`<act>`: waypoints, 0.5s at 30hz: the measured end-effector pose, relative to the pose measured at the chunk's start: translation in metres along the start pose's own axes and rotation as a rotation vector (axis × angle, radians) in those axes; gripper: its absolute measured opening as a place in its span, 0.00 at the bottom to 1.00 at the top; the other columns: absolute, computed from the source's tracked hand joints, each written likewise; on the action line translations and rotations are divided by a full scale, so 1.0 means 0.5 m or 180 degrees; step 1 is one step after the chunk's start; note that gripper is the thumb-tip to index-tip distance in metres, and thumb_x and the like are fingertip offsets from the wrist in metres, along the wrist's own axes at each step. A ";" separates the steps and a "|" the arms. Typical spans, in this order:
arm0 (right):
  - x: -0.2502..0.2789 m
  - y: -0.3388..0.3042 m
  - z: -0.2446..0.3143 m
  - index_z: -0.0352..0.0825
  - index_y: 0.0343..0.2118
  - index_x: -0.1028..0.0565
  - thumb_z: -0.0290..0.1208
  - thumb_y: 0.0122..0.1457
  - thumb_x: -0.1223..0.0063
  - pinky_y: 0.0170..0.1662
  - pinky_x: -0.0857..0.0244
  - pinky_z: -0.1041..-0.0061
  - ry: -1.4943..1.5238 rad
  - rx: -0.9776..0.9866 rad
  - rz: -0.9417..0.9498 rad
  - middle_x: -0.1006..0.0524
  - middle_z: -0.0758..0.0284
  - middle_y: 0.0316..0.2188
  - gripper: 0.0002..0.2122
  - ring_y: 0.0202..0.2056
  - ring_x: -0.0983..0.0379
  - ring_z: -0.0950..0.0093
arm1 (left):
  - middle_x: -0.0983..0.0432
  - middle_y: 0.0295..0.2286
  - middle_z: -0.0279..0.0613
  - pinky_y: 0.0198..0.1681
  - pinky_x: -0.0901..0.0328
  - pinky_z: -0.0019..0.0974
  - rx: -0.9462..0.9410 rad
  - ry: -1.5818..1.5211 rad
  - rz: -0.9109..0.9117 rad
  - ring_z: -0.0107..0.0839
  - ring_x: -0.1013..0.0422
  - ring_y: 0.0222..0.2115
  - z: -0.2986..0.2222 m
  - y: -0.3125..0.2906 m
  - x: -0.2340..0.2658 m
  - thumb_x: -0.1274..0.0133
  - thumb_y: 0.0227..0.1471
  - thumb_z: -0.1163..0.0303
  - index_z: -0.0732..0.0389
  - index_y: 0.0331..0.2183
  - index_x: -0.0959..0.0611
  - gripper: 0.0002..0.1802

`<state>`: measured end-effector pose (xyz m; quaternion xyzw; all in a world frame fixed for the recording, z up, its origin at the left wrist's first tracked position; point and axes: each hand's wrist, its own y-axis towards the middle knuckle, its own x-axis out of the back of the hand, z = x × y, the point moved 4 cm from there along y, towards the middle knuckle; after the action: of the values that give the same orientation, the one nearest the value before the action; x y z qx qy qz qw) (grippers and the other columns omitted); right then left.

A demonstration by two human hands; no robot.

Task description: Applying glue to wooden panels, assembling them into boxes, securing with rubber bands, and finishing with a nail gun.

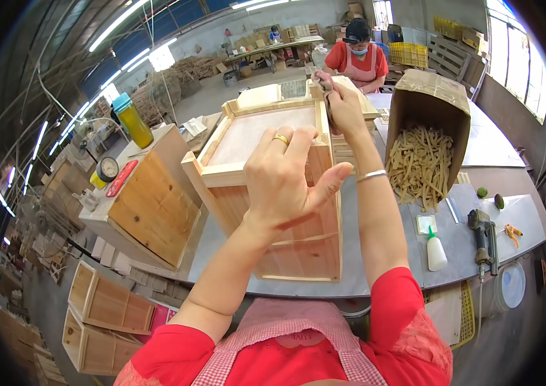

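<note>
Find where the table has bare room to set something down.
Bare: grey tabletop between box and bottle, under the right forearm; pale surface right of the carton. Crowded: around the bottle, air tool and orange tool.

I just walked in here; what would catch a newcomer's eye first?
Probably the pale wooden box in the middle, with the left hand at its top and the right hand gripping a pinkish cloth by its far right side. To the right, an open cardboard box brims with pale strips; to the left stands a yellow bottle with a blue lid.
</note>
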<state>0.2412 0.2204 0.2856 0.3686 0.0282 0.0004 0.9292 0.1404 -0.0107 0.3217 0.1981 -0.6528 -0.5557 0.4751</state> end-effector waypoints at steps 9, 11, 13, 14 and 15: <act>0.191 -0.087 0.082 0.31 0.43 0.22 0.29 0.64 0.56 0.35 0.32 0.70 -0.1305 0.1102 -0.0230 0.22 0.56 0.28 0.12 0.29 0.24 0.67 | 0.26 0.27 0.48 0.32 0.34 0.43 0.0173 -0.0291 0.0048 0.46 0.29 0.29 -0.005 0.008 0.027 0.40 0.51 0.51 0.66 0.36 0.21 0.25; 0.268 -0.204 0.028 0.32 0.36 0.22 0.31 0.64 0.55 0.38 0.33 0.64 -0.1996 0.0784 0.0282 0.23 0.54 0.30 0.11 0.33 0.25 0.57 | 0.25 0.27 0.48 0.33 0.33 0.43 0.0254 -0.0788 0.0115 0.47 0.29 0.30 0.004 0.007 0.044 0.38 0.50 0.61 0.66 0.36 0.20 0.18; 0.327 -0.330 -0.068 0.33 0.35 0.21 0.38 0.63 0.53 0.42 0.32 0.58 -0.3034 -0.0229 0.0885 0.21 0.52 0.34 0.13 0.37 0.25 0.52 | 0.22 0.31 0.48 0.38 0.31 0.39 0.0121 -0.1010 0.0004 0.43 0.25 0.33 0.027 -0.006 0.087 0.40 0.49 0.72 0.65 0.38 0.18 0.12; 0.362 -0.395 -0.114 0.34 0.34 0.20 0.39 0.58 0.47 0.41 0.31 0.57 -0.3680 -0.1113 0.1385 0.21 0.51 0.33 0.13 0.37 0.23 0.52 | 0.21 0.33 0.48 0.40 0.30 0.34 0.0030 -0.0864 -0.0120 0.40 0.23 0.35 0.053 -0.019 0.124 0.42 0.50 0.76 0.65 0.39 0.18 0.11; 0.376 -0.437 -0.146 0.33 0.38 0.20 0.43 0.55 0.45 0.44 0.30 0.57 -0.3884 -0.1524 0.1888 0.20 0.50 0.37 0.17 0.40 0.23 0.53 | 0.20 0.36 0.48 0.45 0.31 0.35 0.0133 -0.0592 -0.0320 0.38 0.24 0.39 0.094 -0.030 0.159 0.44 0.52 0.75 0.65 0.39 0.18 0.11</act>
<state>0.4207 0.1153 0.0732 0.0814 -0.5982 0.0528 0.7954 0.0595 -0.0522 0.3430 0.1881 -0.6947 -0.5812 0.3798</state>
